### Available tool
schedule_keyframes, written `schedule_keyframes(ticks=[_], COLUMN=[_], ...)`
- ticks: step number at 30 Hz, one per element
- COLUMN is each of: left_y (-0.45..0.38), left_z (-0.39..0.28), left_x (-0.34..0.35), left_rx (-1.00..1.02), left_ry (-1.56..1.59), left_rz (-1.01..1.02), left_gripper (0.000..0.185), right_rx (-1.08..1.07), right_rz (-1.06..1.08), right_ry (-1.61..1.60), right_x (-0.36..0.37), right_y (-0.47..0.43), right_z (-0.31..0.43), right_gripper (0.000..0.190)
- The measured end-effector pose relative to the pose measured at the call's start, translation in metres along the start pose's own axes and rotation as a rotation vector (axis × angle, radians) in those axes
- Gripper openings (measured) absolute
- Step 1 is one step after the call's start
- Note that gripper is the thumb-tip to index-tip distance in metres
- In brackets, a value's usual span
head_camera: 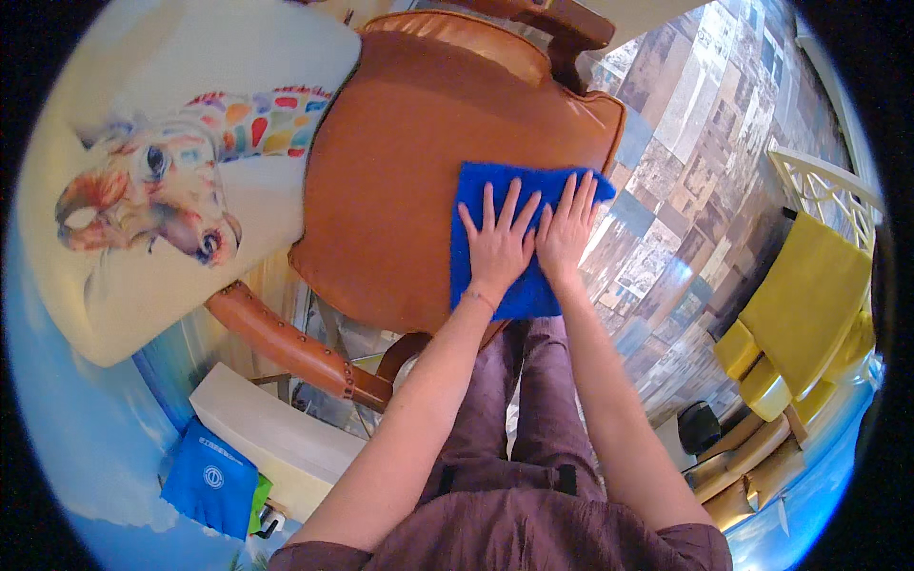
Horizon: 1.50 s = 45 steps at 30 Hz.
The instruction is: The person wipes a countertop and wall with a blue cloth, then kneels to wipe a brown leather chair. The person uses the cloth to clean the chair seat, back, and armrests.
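A blue cloth (475,214) lies spread on the right front part of the brown leather seat of an armchair (385,178). Flat on the cloth, fingers spread, rests my left hand (500,239). Close beside it on the right, my right hand (569,228) also presses flat on the cloth, its fingers nearer together and near the seat's edge. A corner of the cloth reaches past that edge. The chair's backrest (271,193), pale with a colourful giraffe picture, stands at the left.
A studded leather armrest (285,342) is at lower left, another (550,21) at the top. Beyond the lower armrest are a white ledge (271,428) and a blue bag (211,478). A yellow-covered table (807,300) with yellow stools stands right, on the patchwork-patterned floor (671,164).
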<state>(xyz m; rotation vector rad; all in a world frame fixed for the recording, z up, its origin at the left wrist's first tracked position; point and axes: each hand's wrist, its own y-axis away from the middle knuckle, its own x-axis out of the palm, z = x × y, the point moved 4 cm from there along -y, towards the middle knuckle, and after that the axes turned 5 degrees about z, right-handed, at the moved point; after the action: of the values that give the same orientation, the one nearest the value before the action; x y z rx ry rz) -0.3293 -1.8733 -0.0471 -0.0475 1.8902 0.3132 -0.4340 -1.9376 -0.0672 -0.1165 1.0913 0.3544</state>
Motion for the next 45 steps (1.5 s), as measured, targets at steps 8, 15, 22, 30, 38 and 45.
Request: schedule_keyframes(ticks=[8,15,22,30,38,45], left_y=[-0.159,-0.105,-0.067,-0.213,-0.129,0.019], left_z=[-0.012,-0.004,0.060,0.143,0.113,0.063], left_x=[-0.038,-0.026,-0.039,-0.093,-0.076,-0.014], left_rx=[0.130,-0.022,-0.081,-0.128,-0.294,-0.304], left_ry=[0.014,0.028,-0.014,-0.137,-0.046,0.022], left_rz=[-0.160,-0.059,0.049,-0.234,-0.209,0.032], left_gripper=[0.057,0.057,0.063,0.064,0.071,0.072], right_rx=[-0.048,-0.016,-0.267,-0.445,-0.380,-0.519], right_rz=[-0.135,-0.058,0.248,-0.122,0.221,0.471], right_ry=[0.028,0.055,0.054,0.071,0.084,0.118], right_x=[-0.023,-0.020,-0.009,0.048,0.005,0.000], right_y=[-0.155,-0.100,-0.086,-0.251,-0.179,-0.047], right_z=[-0.032,-0.008,0.047,0.113,0.102,0.059], right_gripper=[0.062,0.059,0.057,0.038,0.047,0.054])
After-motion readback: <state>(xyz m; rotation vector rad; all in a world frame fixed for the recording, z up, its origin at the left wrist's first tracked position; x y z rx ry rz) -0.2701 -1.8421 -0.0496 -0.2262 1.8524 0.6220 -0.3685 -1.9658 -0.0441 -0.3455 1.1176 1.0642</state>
